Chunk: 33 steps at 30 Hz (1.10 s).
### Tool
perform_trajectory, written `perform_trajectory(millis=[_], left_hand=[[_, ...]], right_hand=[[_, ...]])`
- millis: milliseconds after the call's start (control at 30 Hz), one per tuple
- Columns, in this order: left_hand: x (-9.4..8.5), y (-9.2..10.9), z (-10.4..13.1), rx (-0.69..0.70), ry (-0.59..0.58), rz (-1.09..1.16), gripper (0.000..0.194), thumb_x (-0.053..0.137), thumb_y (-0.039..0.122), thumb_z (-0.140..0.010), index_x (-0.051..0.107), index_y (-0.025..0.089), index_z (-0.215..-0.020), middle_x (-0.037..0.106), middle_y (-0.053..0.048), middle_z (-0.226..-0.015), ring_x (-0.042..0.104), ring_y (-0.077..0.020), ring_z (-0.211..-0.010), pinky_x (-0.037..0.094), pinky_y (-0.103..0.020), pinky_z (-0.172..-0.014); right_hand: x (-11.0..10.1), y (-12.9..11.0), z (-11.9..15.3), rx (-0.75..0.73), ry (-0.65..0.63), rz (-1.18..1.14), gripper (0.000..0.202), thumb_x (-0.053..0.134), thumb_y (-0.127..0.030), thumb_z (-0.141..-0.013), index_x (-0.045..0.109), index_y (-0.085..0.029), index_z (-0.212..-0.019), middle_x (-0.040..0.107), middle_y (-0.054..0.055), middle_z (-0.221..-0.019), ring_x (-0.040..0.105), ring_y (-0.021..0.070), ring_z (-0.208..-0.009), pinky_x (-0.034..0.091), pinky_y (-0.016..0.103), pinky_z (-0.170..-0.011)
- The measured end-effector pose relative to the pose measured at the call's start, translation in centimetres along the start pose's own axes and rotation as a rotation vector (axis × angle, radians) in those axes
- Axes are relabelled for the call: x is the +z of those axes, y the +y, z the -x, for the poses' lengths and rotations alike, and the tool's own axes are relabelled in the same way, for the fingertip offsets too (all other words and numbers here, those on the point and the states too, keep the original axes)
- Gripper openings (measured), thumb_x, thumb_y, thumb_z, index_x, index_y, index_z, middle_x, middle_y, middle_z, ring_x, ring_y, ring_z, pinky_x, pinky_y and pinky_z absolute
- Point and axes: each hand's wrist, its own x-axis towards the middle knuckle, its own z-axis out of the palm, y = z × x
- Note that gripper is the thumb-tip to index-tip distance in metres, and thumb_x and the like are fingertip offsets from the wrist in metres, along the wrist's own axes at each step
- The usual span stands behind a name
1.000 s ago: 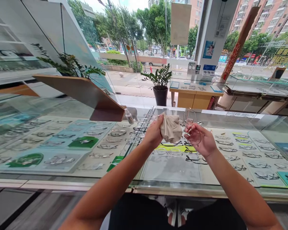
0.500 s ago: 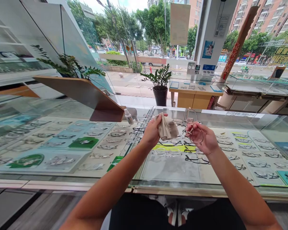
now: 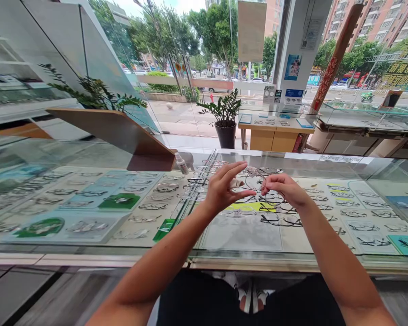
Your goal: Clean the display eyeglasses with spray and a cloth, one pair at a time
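Glasses [image 3: 255, 177], thin-rimmed, round, clear-lensed, pinched by right hand [image 3: 287, 188], cloth [image 3: 236, 183] in half-open left hand [image 3: 221, 187]

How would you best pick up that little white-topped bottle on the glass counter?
I'd grip the bottle around its body, below the narrower top, coming from the person's near right side. It stands roughly upright, offering its sides to the fingers, while the wooden board close on its left probably makes that side tighter.

The bottle [image 3: 181, 164] stands on the counter [image 3: 258, 264], right of the board [image 3: 114, 129] (a potted plant [image 3: 225, 118] behind).
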Motion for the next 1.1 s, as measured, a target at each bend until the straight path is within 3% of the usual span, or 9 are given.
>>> perform_trajectory(millis=[433, 667, 800, 933, 1100], left_hand=[[0.5, -0.3, 0.2, -0.043, -0.059, -0.022, 0.054, 0.093, 0.055, -0.069, 0.080, 0.025, -0.111, 0.081, -0.012, -0.112, 0.078, -0.0252, -0.100, 0.063, -0.037, -0.091], [0.6, -0.5, 0.1, 0.008, 0.109, 0.028, 0.050, 0.094, 0.054, -0.069, 0.077, 0.022, -0.104, 0.081, -0.011, -0.102, 0.077, -0.0221, -0.089, 0.062, -0.032, -0.078], [0.3, -0.3, -0.8, -0.053, 0.194, -0.013, 0.056, 0.093, 0.062, -0.064, 0.075, 0.020, -0.096, 0.078, -0.007, -0.091, 0.067, -0.0155, -0.067, 0.057, -0.029, -0.066], [-0.6, 0.1, -3.4, 0.011, 0.294, -0.043, 0.059, 0.090, 0.066, -0.067, 0.072, 0.019, -0.098, 0.073, -0.004, -0.088, 0.060, -0.0134, -0.066, 0.054, -0.027, -0.064], [-1.9, 1.7, -8.9, 0.094, 0.433, -0.045, 0.060, 0.088, 0.068, -0.068, 0.069, 0.020, -0.099, 0.069, -0.002, -0.088, 0.061, -0.0154, -0.076, 0.053, -0.028, -0.067]], right_hand=[[-0.2, 0.8, -0.4, -0.025, -0.050, 0.030, 0.028, 0.078, -0.046, -0.081, 0.075, -0.020, -0.072, 0.073, 0.004, -0.074, 0.064, 0.0195, -0.077, 0.048, 0.037, -0.083], [-0.8, 1.1, -0.5, -0.164, 0.101, 0.079, 0.036, 0.071, -0.056, -0.086, 0.076, -0.021, -0.090, 0.072, 0.004, -0.091, 0.063, 0.0198, -0.088, 0.045, 0.036, -0.089], [-1.0, 1.0, -0.6, -0.264, 0.156, 0.104, 0.043, 0.066, -0.062, -0.088, 0.075, -0.021, -0.098, 0.063, 0.001, -0.077, 0.057, 0.0195, -0.080, 0.042, 0.036, -0.083], [-1.0, -1.3, -0.7, -0.364, 0.205, 0.115, 0.043, 0.067, -0.064, -0.086, 0.073, -0.023, -0.099, 0.053, -0.001, -0.073, 0.043, 0.0176, -0.070, 0.038, 0.034, -0.071], [-0.3, -7.5, -0.1, -0.616, 0.309, 0.270, 0.041, 0.074, -0.056, -0.084, 0.069, -0.027, -0.113, 0.055, 0.001, -0.090, 0.047, 0.0194, -0.081, 0.041, 0.035, -0.078]])
